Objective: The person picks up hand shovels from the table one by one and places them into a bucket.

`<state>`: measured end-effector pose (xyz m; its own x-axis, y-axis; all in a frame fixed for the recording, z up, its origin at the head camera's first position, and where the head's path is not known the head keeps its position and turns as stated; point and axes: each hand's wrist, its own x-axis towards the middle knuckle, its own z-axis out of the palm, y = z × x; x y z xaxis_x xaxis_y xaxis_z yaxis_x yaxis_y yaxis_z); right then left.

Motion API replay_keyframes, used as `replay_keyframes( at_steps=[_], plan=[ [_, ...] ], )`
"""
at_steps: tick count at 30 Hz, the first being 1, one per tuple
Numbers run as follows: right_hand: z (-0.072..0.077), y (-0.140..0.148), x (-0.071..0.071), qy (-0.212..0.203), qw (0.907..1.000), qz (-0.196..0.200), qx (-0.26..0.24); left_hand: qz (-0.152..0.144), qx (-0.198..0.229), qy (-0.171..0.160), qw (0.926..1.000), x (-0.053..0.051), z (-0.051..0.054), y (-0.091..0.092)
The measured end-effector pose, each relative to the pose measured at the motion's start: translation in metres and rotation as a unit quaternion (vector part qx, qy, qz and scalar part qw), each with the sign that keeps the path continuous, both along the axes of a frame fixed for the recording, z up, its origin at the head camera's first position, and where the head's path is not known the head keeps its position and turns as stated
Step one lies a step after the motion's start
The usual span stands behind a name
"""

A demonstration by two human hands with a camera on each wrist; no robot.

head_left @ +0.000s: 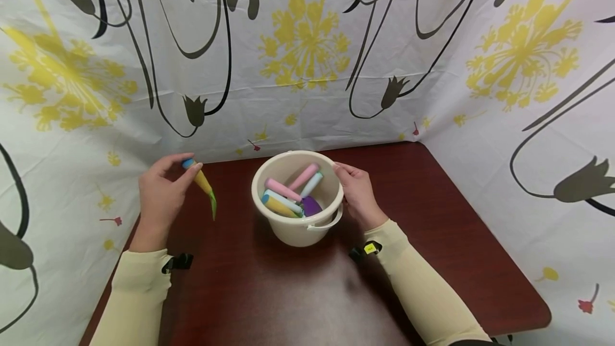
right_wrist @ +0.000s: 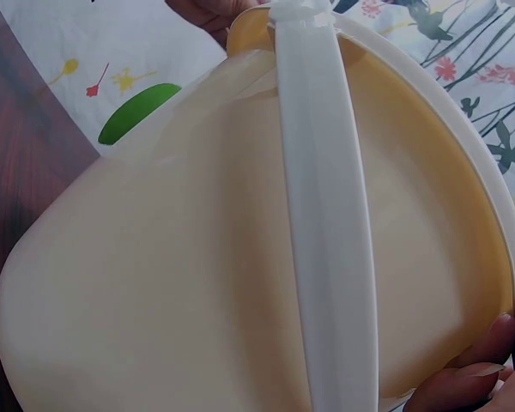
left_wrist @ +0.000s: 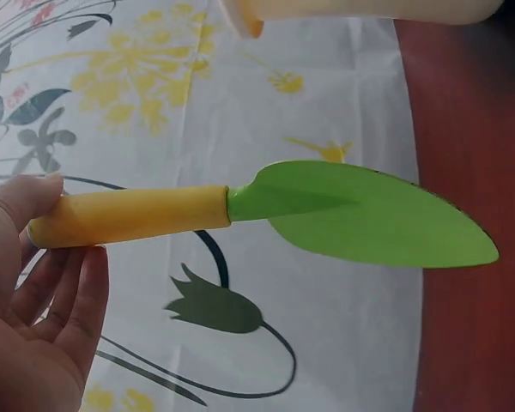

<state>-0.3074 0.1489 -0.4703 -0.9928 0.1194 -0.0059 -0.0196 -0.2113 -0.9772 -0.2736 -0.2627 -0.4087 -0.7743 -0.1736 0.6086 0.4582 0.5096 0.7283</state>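
Observation:
My left hand (head_left: pixel 163 191) pinches a small garden trowel (left_wrist: pixel 129 216) by the end of its yellow handle, left of the bucket and above the table. The green blade (left_wrist: pixel 369 215) points away from the fingers. A cream bucket (head_left: pixel 295 234) stands at the middle of the table, and my right hand (head_left: pixel 357 194) grips its rim at the right side. Inside lie several tools with pink (head_left: pixel 283 189), pale blue and yellow (head_left: pixel 278 206) handles, and a purple blade (head_left: pixel 311 206). Their lower parts are partly hidden. The white bail handle (right_wrist: pixel 330 215) hangs down the bucket's near side.
The dark red-brown table (head_left: pixel 298 292) reaches to patterned cloth walls (head_left: pixel 307 116) at the back, left and right. Its right front corner (head_left: pixel 540 314) is rounded. A black strap (head_left: pixel 178 263) sits on the left wrist and another (head_left: pixel 365 251) on the right.

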Motion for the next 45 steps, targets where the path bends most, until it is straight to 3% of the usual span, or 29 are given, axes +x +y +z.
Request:
replay_keyframes(
  at_steps=[12, 22, 28, 38, 45],
  plan=[
    [-0.001, 0.001, 0.0, -0.002, 1.0, -0.002, -0.004, -0.018, 0.003, 0.037, 0.9992, 0.01, 0.034, 0.015],
    [0.0, 0.0, 0.0, -0.003, 0.9999, 0.001, -0.01, -0.054, 0.027, 0.066, 0.996, 0.021, 0.068, 0.027],
    [-0.002, 0.0, -0.001, -0.002, 0.9999, 0.001, -0.011, -0.091, 0.048, 0.08, 0.9915, 0.024, 0.084, 0.035],
    [-0.004, 0.001, -0.002, -0.001, 0.9999, 0.002, -0.013, -0.115, 0.021, 0.119, 0.986, 0.029, 0.114, 0.058],
    [-0.004, 0.0, -0.003, -0.002, 0.9999, 0.001, -0.014, -0.127, 0.007, 0.132, 0.9831, 0.026, 0.13, 0.074]
  ],
)
